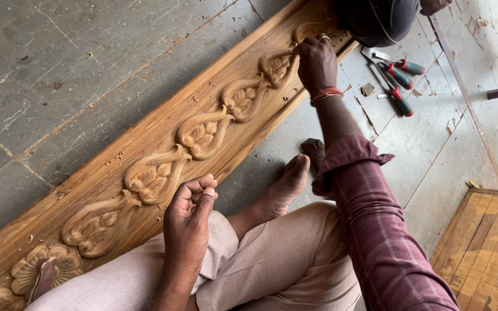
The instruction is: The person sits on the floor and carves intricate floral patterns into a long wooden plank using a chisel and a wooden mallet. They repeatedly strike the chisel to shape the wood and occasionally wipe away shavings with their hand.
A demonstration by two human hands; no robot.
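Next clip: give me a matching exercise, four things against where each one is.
Things:
1. right hand
2. left hand
3. red-and-green handled tools
4. bare foot

Places:
A. on the floor beyond the plank
B. fingers curled at the near edge of the carved plank
C. on the floor beside the plank
D. on a leaf carving far along the plank

Pairs: 1-D, 2-B, 3-A, 4-C

Head camera looks steeply down (close) at the floor.

Right hand stretched forward, fingers curled; left hand loosely cupped.
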